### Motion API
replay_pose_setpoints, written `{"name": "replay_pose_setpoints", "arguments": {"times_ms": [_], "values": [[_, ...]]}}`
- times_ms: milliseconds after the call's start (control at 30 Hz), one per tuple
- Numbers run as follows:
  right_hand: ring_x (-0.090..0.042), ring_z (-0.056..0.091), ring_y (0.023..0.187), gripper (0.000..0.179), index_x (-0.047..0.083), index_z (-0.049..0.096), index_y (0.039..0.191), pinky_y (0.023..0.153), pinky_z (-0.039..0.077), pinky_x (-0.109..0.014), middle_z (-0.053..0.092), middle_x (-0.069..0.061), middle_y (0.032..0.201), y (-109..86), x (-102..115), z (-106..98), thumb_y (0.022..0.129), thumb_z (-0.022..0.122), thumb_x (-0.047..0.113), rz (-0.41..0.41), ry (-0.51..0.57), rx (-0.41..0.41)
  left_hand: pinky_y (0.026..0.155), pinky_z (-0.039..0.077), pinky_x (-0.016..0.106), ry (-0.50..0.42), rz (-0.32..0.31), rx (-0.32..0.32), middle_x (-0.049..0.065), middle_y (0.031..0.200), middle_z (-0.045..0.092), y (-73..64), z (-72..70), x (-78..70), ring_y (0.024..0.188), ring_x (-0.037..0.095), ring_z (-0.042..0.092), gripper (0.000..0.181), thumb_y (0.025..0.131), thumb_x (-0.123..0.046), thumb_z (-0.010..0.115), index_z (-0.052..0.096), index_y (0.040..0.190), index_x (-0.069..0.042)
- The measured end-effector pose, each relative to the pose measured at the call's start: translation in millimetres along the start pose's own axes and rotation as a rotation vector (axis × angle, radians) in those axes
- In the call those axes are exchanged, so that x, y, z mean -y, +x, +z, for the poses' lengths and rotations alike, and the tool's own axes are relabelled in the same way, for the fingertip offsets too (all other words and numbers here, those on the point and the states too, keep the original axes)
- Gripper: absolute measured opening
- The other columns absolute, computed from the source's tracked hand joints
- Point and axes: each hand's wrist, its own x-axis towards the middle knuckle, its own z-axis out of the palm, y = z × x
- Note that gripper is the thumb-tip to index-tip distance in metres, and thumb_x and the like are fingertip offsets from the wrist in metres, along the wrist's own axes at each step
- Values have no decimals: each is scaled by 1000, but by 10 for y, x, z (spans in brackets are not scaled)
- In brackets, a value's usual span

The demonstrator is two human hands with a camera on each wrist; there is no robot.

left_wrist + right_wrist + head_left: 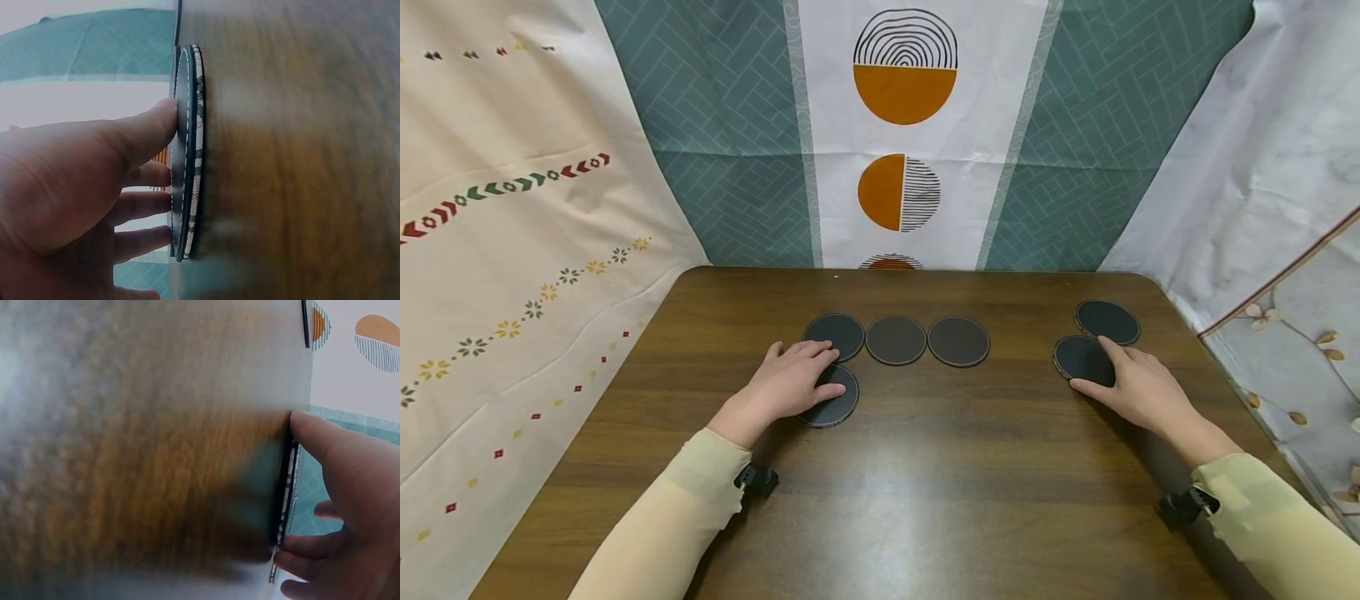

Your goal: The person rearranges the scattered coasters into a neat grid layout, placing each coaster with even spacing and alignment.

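Near the left of the table my left hand (787, 382) rests with its thumb on the top of a round dark coaster (842, 402). Its fingers reach forward over another coaster (838, 332) just behind. In the left wrist view, the near coaster (195, 156) shows white stitching and a plaid edge, with the thumb and fingertips touching its top. At the right, my right hand (1144, 389) spans a dark coaster (1081, 360), its thumb and fingers at opposite edges. That coaster's plaid edge (289, 487) appears in the right wrist view, lying flat.
Two brownish coasters, a middle one (896, 340) and a right one (958, 341), lie in a row beside the left far one. A dark coaster (1107, 322) lies behind the right hand's coaster. Patterned cloths (730, 150) hang around the wooden table (910, 467).
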Motion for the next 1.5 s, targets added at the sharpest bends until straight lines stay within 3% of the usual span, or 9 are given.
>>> {"name": "replay_pose_setpoints", "arguments": {"times_ms": [500, 1000, 1267, 1500], "values": [[-70, 48, 132, 108, -12, 44, 161, 102, 42, -81, 49, -46, 151, 12, 203, 12, 96, 78, 67, -39, 24, -118, 123, 27, 77, -1, -2, 7, 17, 170, 47, -12, -19, -1, 157, 42, 43, 72, 107, -52, 71, 55, 163, -9], [-66, 45, 141, 105, -10, 48, 160, 108, 41, -80, 48, -43, 156, 96, 543, 22, 95, 79, 66, -84, 55, -123, 122, 28, 76, 4, 6, 4, 16, 170, 47, 3, 12, 18, 157, 41, 43, 72, 107, -54, 70, 56, 163, -9], [-60, 45, 146, 102, -9, 50, 159, 118, 34, -76, 53, -37, 156, 167, 762, 40, 96, 80, 65, -134, 73, -122, 123, 27, 76, 6, 3, 1, 16, 170, 48, 4, 0, 12, 157, 40, 43, 72, 107, -54, 70, 56, 162, -9], [-56, 50, 144, 97, -8, 50, 160, 115, 42, -71, 55, -34, 155, 208, 978, 57, 96, 82, 59, -187, 75, -131, 123, 27, 77, 8, 7, -4, 15, 170, 48, 10, 5, 23, 157, 40, 44, 72, 107, -54, 70, 57, 162, -9]]}}
